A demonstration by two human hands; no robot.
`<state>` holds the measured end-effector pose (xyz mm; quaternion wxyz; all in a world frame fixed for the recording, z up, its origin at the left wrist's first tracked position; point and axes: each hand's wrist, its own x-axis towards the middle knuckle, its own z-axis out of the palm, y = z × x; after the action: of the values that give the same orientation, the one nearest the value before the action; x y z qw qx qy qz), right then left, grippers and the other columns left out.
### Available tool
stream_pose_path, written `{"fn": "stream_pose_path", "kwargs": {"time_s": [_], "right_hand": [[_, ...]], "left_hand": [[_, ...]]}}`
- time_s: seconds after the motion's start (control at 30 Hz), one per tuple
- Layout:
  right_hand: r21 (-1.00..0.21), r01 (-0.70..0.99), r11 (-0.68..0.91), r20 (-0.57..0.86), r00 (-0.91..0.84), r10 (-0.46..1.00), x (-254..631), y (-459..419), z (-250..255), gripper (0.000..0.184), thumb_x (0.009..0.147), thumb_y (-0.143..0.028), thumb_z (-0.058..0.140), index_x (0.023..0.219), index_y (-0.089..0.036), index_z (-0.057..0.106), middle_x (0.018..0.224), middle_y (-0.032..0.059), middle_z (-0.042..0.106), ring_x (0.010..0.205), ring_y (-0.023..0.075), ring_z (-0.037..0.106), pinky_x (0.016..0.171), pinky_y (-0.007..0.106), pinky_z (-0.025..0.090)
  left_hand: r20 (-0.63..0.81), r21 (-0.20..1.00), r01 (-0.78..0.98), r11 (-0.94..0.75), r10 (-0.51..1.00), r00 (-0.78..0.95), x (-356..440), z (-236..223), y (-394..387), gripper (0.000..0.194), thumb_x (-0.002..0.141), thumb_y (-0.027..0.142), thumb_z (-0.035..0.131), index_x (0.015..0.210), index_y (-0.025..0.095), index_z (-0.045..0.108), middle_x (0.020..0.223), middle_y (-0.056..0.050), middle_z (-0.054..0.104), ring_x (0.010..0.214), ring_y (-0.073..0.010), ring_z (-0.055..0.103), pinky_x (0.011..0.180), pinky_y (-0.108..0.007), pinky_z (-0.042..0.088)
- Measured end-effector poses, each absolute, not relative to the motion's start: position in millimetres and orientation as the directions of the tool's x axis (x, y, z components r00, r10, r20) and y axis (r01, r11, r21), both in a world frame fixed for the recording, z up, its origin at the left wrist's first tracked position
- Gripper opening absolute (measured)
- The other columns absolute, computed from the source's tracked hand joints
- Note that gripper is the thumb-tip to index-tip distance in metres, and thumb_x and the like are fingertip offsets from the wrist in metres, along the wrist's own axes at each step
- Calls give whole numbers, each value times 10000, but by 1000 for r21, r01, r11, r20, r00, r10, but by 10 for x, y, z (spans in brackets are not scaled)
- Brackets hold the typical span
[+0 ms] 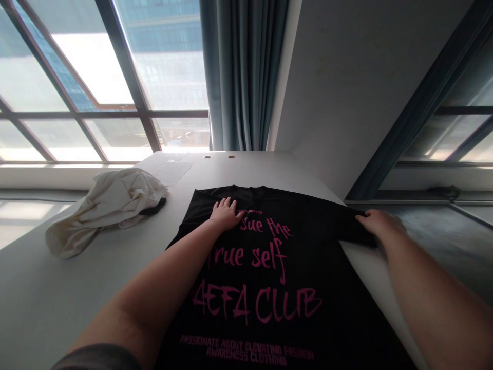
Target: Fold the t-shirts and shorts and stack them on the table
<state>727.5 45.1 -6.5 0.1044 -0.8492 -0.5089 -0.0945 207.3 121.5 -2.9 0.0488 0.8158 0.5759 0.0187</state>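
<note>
A black T-shirt (308, 267) with pink lettering lies spread on the white table (127, 288), its neckline toward the far end. My left hand (226, 215) rests flat on the upper chest of the shirt, fingers apart, covering part of the print. Out at the right, my right hand (379, 223) pinches the end of the shirt's right-hand sleeve near the table's edge. That sleeve is stretched out sideways, while the left-hand sleeve looks folded in or partly hidden. The shirt's lower hem runs out of view at the bottom.
A crumpled cream-coloured cloth (111, 205) with a dark part lies on the table to the left. Behind it is a sheet of paper (173, 172). Two round holes pierce the table's far end. Beyond stand a blue-grey curtain (242, 77), windows and a wall.
</note>
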Motion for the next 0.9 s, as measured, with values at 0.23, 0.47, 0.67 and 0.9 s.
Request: {"fn": "stream_pose_path", "kwargs": {"time_s": [0.23,0.47,0.67,0.9], "right_hand": [[-113,838,-534,212,545,811,7105,409,29,423,897,-394,591,1196,-150,764,1180,250,732,933,331,685,727,397,449],[-185,934,-306,536,357,765,6769,451,296,337,935,-355,562,1118,-140,746,1183,197,731,1020,286,657,926,371,472],[-263,963,-62,498,191,846,6520,546,358,629,882,-279,609,1481,-97,554,1478,217,561,1352,304,558,1152,369,430],[-184,966,-183,69,198,978,6432,522,351,948,762,-93,612,1660,-144,311,1461,228,587,1233,337,653,1016,387,510]], "left_hand": [[-16,95,937,-337,940,340,2077,-27,1213,829,1014,695,269,1646,162,335,1736,-163,237,1611,-338,192,1283,-524,184],[-17,94,935,-341,939,344,2072,-30,1223,843,1014,702,256,1651,154,328,1736,-168,235,1614,-335,183,1289,-517,173],[-26,98,934,-343,938,347,2064,-43,1242,841,1007,708,263,1649,167,325,1739,-160,229,1617,-326,174,1289,-513,170],[-27,108,931,-347,936,352,2061,-27,1238,827,1011,689,269,1647,164,326,1740,-162,224,1617,-329,173,1291,-516,161]]}}
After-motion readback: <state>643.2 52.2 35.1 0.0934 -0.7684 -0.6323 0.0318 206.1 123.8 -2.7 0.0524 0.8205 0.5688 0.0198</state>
